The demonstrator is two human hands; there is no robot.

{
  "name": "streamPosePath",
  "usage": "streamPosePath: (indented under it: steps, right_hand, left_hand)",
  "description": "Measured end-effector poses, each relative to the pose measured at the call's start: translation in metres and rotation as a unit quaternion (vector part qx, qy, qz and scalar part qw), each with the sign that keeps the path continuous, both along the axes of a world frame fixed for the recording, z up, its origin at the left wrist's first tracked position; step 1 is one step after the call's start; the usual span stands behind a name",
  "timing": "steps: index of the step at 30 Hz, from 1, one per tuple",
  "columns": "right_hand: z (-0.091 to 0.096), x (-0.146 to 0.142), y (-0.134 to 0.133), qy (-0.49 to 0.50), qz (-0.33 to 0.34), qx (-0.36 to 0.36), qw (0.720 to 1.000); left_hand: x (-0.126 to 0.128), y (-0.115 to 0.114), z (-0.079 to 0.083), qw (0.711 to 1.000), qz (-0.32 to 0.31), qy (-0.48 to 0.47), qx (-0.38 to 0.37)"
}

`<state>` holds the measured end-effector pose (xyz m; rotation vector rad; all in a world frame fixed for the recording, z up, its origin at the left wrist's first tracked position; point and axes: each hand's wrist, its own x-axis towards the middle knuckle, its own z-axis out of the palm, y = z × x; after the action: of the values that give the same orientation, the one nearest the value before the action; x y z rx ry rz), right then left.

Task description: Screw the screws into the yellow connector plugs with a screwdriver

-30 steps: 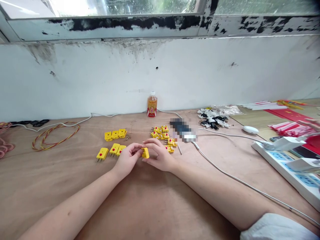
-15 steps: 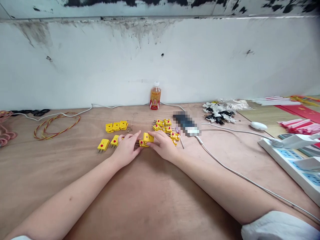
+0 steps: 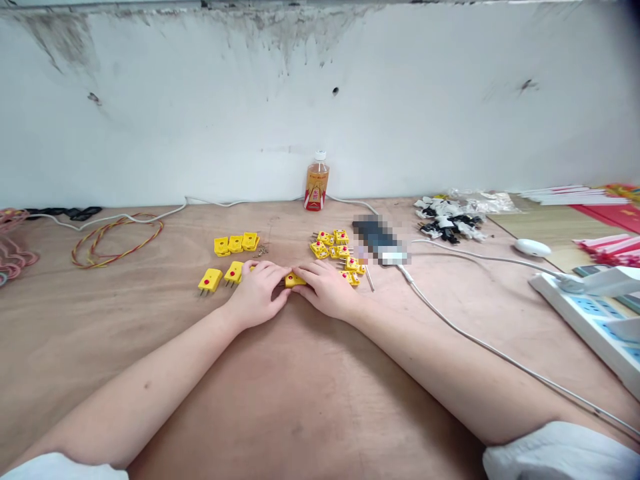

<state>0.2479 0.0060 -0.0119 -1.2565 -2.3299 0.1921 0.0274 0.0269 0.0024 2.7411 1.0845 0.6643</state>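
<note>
Between my two hands a yellow plug (image 3: 293,281) lies low on the table, its cover on top of the pin half. My right hand (image 3: 327,291) pinches it from the right. My left hand (image 3: 261,293) closes on its pin end, and the fingers hide that end. Just left of my left hand, a yellow plug with a red dot (image 3: 233,272) stands near another red-dotted plug (image 3: 210,281). Loose yellow covers (image 3: 236,244) lie in a row behind, beside small screws (image 3: 261,251). Several opened yellow plug halves (image 3: 340,252) are clustered past my right hand.
A screwdriver (image 3: 370,279) and a partly blurred phone (image 3: 376,237) with a white cable lie right of the plugs. A drink bottle (image 3: 317,183) stands by the wall. Farther right are black and white parts (image 3: 447,220) and a power strip (image 3: 585,313); a coiled wire (image 3: 117,240) lies left.
The yellow cover, tilted up in my right fingers before, now lies down on the pin half. My left fingers have come closer around the plug. The view has tipped slightly downward.
</note>
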Motion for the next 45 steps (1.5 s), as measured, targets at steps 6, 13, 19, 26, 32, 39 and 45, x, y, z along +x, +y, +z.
streamPosePath:
  steps: [6, 13, 19, 26, 32, 39, 45]
  right_hand:
    - [-0.003, -0.002, 0.0, -0.003, -0.011, 0.0, 1.0]
    - [-0.002, -0.002, -0.004, -0.034, -0.033, -0.015, 0.999]
    - [0.001, -0.003, -0.007, -0.06, -0.033, -0.003, 0.998]
    - [0.001, -0.004, -0.006, -0.058, -0.025, -0.007, 0.998]
    - [0.007, -0.003, -0.004, -0.063, -0.039, -0.033, 0.997]
    - [0.019, 0.001, 0.007, -0.076, -0.024, -0.065, 0.995]
    - [0.021, 0.006, 0.018, -0.056, 0.013, -0.089, 0.994]
  left_hand:
    - [0.0, 0.001, -0.002, 1.0, 0.014, -0.022, 0.007]
    - [-0.003, 0.005, -0.004, 1.0, -0.005, -0.007, -0.003]
    - [-0.002, 0.005, -0.003, 1.0, -0.012, 0.005, 0.0]
    - [0.001, 0.003, 0.002, 0.999, 0.013, 0.022, -0.038]
    - [0.005, 0.004, 0.004, 0.997, 0.021, 0.027, -0.074]
    - [0.007, 0.006, 0.008, 0.994, 0.037, 0.035, -0.097]
    - [0.008, 0.007, 0.011, 0.996, 0.026, 0.03, -0.082]
